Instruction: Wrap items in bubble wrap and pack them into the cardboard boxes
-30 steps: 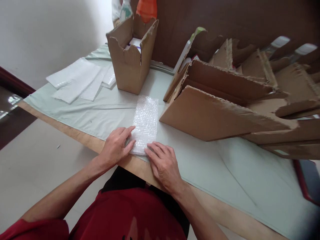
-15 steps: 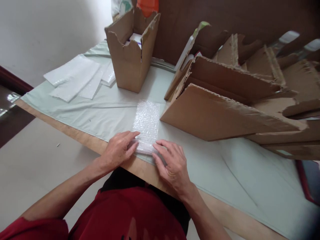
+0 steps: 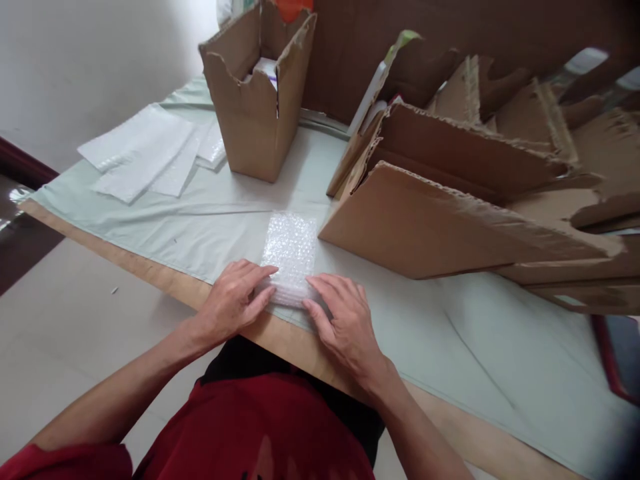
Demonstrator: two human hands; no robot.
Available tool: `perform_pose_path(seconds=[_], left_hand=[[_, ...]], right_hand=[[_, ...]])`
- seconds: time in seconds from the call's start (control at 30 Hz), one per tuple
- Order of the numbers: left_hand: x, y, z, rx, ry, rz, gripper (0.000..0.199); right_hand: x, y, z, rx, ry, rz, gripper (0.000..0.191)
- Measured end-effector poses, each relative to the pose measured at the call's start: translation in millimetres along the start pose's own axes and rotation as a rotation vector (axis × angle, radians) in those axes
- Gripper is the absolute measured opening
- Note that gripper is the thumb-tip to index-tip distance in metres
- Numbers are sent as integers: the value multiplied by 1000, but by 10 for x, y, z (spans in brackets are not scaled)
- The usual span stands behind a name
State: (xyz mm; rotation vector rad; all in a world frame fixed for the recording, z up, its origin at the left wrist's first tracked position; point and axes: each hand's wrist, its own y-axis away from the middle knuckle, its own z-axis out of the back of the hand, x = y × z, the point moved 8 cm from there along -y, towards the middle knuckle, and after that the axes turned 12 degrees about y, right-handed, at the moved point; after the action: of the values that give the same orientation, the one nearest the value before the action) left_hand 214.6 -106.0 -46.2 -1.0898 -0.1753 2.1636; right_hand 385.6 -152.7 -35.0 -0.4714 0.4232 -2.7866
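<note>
A sheet of bubble wrap lies on the pale green cloth near the table's front edge. Its near end is rolled or folded over into a flat bundle, and whatever may be inside cannot be made out. My left hand grips the left end of this bundle between thumb and fingers. At the right end, my right hand pinches it the same way. The far part of the sheet lies flat, beyond my fingertips.
Several white bubble-wrap pieces lie at the left. An upright cardboard box with white items inside stands behind. Large cut cardboard holders fill the right rear. A dark red-edged device sits at the far right.
The near end of the bubble wrap has been rolled further away from me, so the flat part is shorter. Both hands keep hold of the ends. The view has shifted slightly.
</note>
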Motion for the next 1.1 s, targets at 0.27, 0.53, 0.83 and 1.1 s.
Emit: perform_pose_path(seconds=[0.27, 0.53, 0.83, 1.1], left_hand=[[-80, 19, 20, -58, -55, -58, 28], [-19, 4, 14, -6, 63, 1, 25], [174, -113, -47, -70, -56, 40, 25], [-54, -8, 4, 21, 95, -56, 31]], right_hand=[[61, -13, -122, 33, 52, 110, 27], [-66, 14, 39, 16, -31, -24, 28], [5, -132, -216, 52, 206, 114, 38], [-121, -83, -85, 144, -85, 33, 24]])
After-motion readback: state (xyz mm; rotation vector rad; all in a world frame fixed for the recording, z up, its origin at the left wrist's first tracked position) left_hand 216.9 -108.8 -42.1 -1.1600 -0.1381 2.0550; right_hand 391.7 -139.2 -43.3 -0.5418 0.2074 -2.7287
